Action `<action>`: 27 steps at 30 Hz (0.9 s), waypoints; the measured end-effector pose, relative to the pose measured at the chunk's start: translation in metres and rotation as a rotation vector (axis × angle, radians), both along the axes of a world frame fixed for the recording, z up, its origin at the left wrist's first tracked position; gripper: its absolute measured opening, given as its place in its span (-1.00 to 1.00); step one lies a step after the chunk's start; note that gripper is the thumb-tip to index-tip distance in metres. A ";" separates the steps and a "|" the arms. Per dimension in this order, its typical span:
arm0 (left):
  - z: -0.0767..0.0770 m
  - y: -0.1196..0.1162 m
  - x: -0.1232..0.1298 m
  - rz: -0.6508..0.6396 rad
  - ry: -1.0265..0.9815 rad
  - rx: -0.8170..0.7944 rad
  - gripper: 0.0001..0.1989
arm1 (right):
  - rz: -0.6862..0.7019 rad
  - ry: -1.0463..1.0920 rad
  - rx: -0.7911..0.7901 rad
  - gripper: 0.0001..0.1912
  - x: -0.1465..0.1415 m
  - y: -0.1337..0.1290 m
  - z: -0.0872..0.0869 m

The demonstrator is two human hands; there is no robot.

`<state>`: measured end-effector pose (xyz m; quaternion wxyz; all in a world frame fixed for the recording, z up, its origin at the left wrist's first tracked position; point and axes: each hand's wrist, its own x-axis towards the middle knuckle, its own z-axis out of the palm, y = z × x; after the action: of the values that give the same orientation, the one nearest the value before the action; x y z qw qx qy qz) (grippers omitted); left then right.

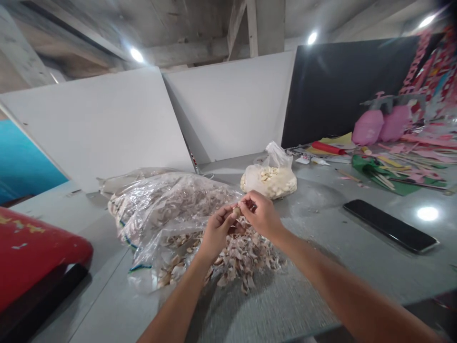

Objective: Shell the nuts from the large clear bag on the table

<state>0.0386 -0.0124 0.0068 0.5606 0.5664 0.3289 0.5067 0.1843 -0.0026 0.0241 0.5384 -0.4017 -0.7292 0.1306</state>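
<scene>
Between the fingertips of my left hand [218, 231] is a small brownish garlic clove [236, 211]. My right hand [262, 214] pinches at the top of the same clove with thumb and forefinger. Beneath both hands spreads a heap of dry garlic skins [246, 259]. To the left lies a big clear plastic bag [167, 195], its mouth toward me, with unpeeled garlic cloves [174, 262] at the opening. Just beyond my hands sits a clear bag of pale peeled cloves [269, 178].
A black phone [389, 226] lies on the grey table [303, 281] at right. Behind it are a pencil [348, 175], coloured paper scraps [385, 174] and pink objects [367, 127]. A red object [39, 257] stands at left. White boards [228, 105] and a black board [342, 90] line the back.
</scene>
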 end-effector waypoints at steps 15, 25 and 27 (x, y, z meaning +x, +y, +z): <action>-0.012 0.005 -0.010 0.228 0.374 0.251 -0.62 | 0.060 -0.241 -0.058 -0.77 0.012 0.007 -0.013; -0.016 0.007 -0.016 0.288 0.528 0.373 -0.74 | 0.123 -0.153 -0.034 -0.78 0.002 0.006 -0.015; -0.017 0.007 -0.017 0.291 0.533 0.378 -0.75 | 0.133 -0.145 -0.044 -0.76 0.003 0.006 -0.015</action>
<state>0.0218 -0.0050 -0.0098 0.2622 0.7195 0.4411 0.4679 0.1870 0.0030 0.0093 0.4653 -0.3723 -0.7884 0.1525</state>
